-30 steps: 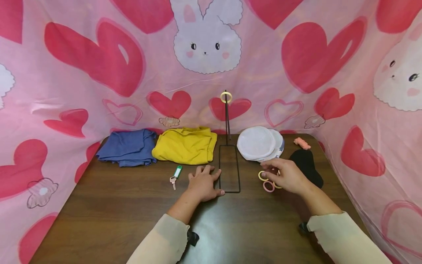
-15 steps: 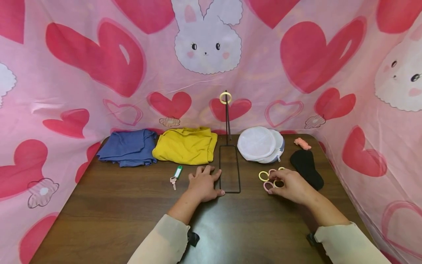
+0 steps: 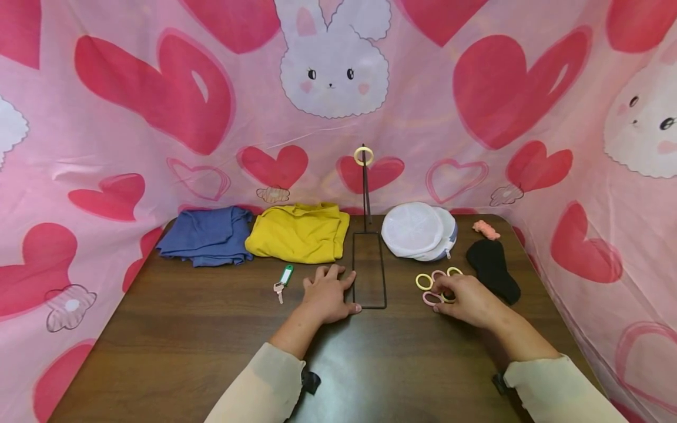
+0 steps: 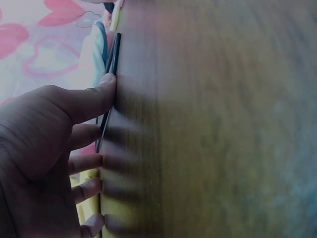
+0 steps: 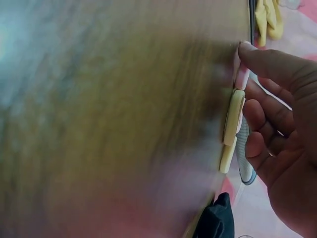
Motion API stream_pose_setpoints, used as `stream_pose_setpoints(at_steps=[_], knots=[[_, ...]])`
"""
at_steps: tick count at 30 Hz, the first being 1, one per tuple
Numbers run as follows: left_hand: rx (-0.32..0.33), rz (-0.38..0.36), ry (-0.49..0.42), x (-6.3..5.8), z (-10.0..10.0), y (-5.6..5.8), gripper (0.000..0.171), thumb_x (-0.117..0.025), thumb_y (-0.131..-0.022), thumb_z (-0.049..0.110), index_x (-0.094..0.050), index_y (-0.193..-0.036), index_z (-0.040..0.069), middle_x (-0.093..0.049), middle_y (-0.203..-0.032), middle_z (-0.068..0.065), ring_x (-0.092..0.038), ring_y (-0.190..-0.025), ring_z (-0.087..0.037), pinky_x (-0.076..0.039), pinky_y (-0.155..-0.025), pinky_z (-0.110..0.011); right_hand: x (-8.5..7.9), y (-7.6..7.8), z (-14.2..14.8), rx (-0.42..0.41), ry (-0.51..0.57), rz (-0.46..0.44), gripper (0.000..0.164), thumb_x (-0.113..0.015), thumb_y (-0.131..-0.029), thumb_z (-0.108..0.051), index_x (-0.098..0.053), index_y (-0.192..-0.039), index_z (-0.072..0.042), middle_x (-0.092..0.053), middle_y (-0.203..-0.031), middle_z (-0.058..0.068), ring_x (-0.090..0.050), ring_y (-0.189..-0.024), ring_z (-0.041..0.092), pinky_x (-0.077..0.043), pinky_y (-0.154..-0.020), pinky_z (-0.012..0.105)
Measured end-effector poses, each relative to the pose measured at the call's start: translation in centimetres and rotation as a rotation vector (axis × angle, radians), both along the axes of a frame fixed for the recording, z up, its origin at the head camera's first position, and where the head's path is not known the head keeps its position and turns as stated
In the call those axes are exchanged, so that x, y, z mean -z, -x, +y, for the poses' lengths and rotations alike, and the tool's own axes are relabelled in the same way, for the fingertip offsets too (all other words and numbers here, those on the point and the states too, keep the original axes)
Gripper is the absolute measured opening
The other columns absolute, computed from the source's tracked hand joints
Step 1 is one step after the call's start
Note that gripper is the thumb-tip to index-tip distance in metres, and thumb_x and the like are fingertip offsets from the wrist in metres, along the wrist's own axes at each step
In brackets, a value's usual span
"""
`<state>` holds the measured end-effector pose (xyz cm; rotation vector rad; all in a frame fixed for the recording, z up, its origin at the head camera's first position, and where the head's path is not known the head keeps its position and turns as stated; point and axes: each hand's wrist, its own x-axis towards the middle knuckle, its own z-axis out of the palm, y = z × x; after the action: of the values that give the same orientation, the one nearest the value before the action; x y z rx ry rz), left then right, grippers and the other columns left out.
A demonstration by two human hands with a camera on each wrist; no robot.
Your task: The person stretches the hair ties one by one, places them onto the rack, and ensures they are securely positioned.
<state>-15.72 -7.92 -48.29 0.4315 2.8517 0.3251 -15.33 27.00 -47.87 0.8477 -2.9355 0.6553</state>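
A black wire stand has a rectangular base (image 3: 384,270) lying on the table and a tall upright (image 3: 365,194) at its far end, where a yellow ring (image 3: 364,148) hangs near the top. My left hand (image 3: 326,296) rests on the base's left side, fingers spread, the thumb on its near corner. To the right lie several pink and yellow rings, among them a yellow ring (image 3: 424,282). My right hand (image 3: 471,299) pinches the nearest pink ring (image 3: 429,299) between thumb and fingertips, low at the table. In the right wrist view the thumb touches the edge of this pink ring (image 5: 242,75).
Along the back are folded blue cloth (image 3: 203,235), folded yellow cloth (image 3: 296,234), white round mesh pouches (image 3: 409,229) and an orange cord bundle (image 3: 485,230). A key with a green tag (image 3: 285,275) lies left. Black fabric (image 3: 492,270) lies beyond my right hand.
My right hand has come down and slightly right onto the rings, and its fingers have closed on the near pink ring, which now looks tilted. The left hand stays in place.
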Motion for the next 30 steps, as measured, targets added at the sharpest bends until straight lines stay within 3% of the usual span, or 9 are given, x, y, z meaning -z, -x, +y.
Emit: stream_pose_setpoints(at_steps=[6,13,17,24,30], knots=[[0.004,0.019,0.010,0.1,0.0,-0.1,0.083,-0.072,-0.088,0.065,-0.044,-0.159,0.033,-0.037,-0.161,-0.002,-0.031,-0.142,-0.035,-0.032,-0.099,-0.065,-0.4,0.0,-0.1,-0.030,0.016,0.035,0.025,-0.090,-0.077,-0.016,-0.072,-0.094,-0.019,-0.060,-0.080,-0.010,-0.057,-0.073,0.010,-0.047,-0.067,0.030],[0.001,0.022,0.014,0.0,0.0,-0.2,0.083,-0.072,-0.087,0.066,-0.044,-0.159,0.033,-0.037,-0.161,-0.002,-0.031,-0.143,-0.036,-0.032,-0.099,-0.065,-1.4,0.3,-0.7,-0.077,0.110,0.115,0.025,-0.090,-0.078,-0.012,-0.076,-0.099,-0.015,-0.070,-0.091,-0.005,-0.066,-0.082,0.014,-0.056,-0.072,0.036],[-0.002,0.017,0.010,0.0,0.0,-0.2,0.084,-0.073,-0.087,0.065,-0.044,-0.159,0.033,-0.037,-0.161,-0.002,-0.031,-0.143,-0.035,-0.031,-0.100,-0.065,-2.2,0.4,-1.4,-0.103,0.171,0.130,0.024,-0.088,-0.080,-0.009,-0.076,-0.101,-0.012,-0.073,-0.092,-0.003,-0.068,-0.079,0.015,-0.058,-0.069,0.038],[-0.004,0.010,0.005,0.0,0.0,-0.3,0.083,-0.073,-0.087,0.065,-0.044,-0.159,0.033,-0.037,-0.161,-0.002,-0.031,-0.143,-0.036,-0.031,-0.100,-0.064,-4.1,0.9,-3.0,-0.138,0.227,0.252,0.023,-0.089,-0.080,-0.012,-0.076,-0.098,-0.015,-0.070,-0.085,-0.009,-0.061,-0.072,0.008,-0.054,-0.062,0.033],[0.002,0.008,0.005,-0.1,-0.1,-0.2,0.084,-0.072,-0.088,0.065,-0.043,-0.159,0.033,-0.037,-0.162,-0.002,-0.031,-0.142,-0.035,-0.031,-0.099,-0.064,-6.5,1.4,-4.3,-0.182,0.287,0.327,0.029,-0.090,-0.075,-0.003,-0.076,-0.097,-0.013,-0.072,-0.090,-0.007,-0.067,-0.076,0.010,-0.059,-0.067,0.032]])
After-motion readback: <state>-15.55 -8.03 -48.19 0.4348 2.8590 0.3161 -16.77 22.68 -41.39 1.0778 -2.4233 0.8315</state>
